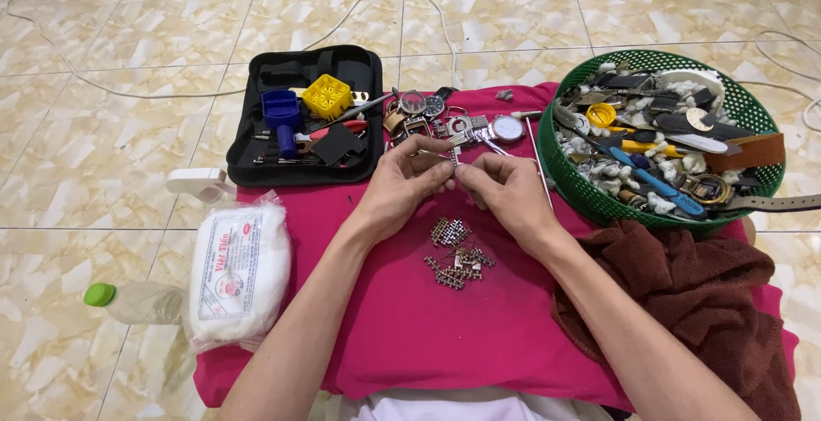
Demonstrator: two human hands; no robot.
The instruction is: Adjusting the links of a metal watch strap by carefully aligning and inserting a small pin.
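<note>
Both hands meet over the pink cloth [445, 335]. The left hand [400, 183] and the right hand [506, 188] each close their fingertips in a tight grip on a tiny metal piece [456, 163], which sits right between the two grips. Just below the hands, on the pink cloth, lies a small pile of metal band links [456, 254]. Beside the pink cloth on the right stands a green basket [575, 188] full of watch parts
</note>
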